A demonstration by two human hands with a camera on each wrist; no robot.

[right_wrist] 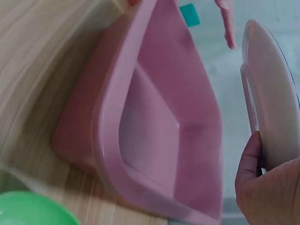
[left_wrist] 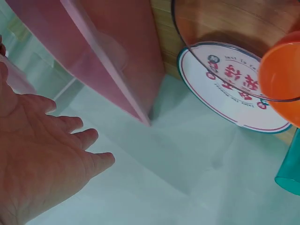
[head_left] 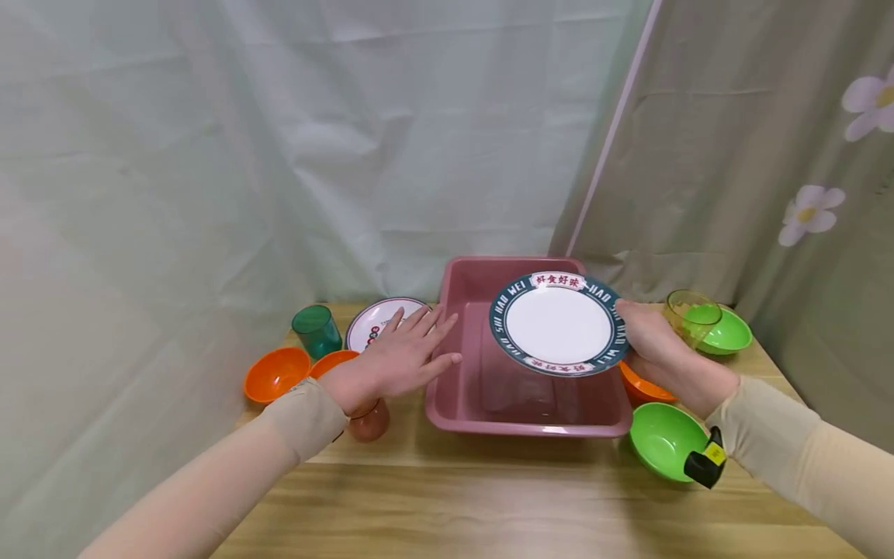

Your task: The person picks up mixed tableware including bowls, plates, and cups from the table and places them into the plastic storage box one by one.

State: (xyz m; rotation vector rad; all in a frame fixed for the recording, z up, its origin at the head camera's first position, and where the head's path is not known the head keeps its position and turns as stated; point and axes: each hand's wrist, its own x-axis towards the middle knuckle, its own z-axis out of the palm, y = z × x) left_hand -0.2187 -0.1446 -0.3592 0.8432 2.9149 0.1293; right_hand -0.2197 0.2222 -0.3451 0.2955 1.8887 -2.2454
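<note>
A white plate [head_left: 557,326] with a dark teal lettered rim is held by its right edge above the pink basin [head_left: 527,428]. My right hand [head_left: 660,345] pinches that edge; the right wrist view shows the thumb on the underside of the plate [right_wrist: 274,93]. With fingers spread and straight, my left hand [head_left: 401,353] hovers at the basin's left side, holding nothing. In the left wrist view the left hand [left_wrist: 47,154] shows its palm, apart from the basin wall [left_wrist: 108,61]. Inside, the basin's floor [right_wrist: 150,126] shows nothing lying on it.
Left of the basin are a teal cup [head_left: 317,332], an orange bowl [head_left: 277,374], a second orange bowl partly hidden, a printed plate [left_wrist: 234,84] and a clear brownish cup [head_left: 370,423]. On the right stand green bowls [head_left: 667,441], an orange bowl [head_left: 646,386] and a yellow cup [head_left: 691,318].
</note>
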